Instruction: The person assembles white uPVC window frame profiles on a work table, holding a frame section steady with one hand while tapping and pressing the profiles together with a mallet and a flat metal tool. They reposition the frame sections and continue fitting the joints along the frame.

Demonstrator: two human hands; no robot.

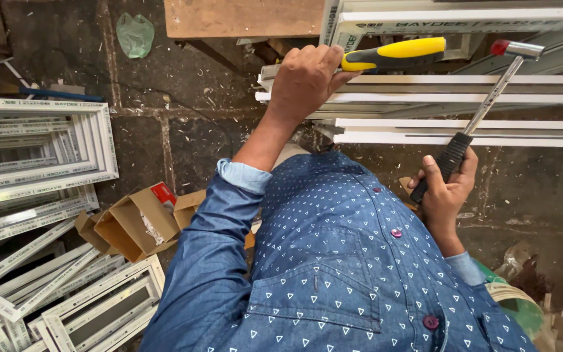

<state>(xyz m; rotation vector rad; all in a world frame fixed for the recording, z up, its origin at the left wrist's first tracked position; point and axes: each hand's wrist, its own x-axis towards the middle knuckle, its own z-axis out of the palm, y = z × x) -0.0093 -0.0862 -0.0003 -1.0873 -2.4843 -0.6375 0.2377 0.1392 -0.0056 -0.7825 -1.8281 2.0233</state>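
My left hand (307, 78) is wrapped around the end of a yellow-and-black tool handle (399, 53), which lies across stacked white plastic window profiles (464, 98). My right hand (447, 192) grips the black rubber handle of a hammer (483, 111). Its chrome shaft slants up to the right, and its red-tipped metal head (517, 48) hovers above the profiles. The working end of the yellow tool is hidden by my hand. My blue patterned shirt (333, 261) fills the lower middle of the view.
White window frames (34, 150) are piled at the left and lower left. Open cardboard boxes (138, 221) lie on the dark dusty floor (151, 130). A wooden board (242, 16) sits at top centre, a green plastic bag (135, 32) beside it.
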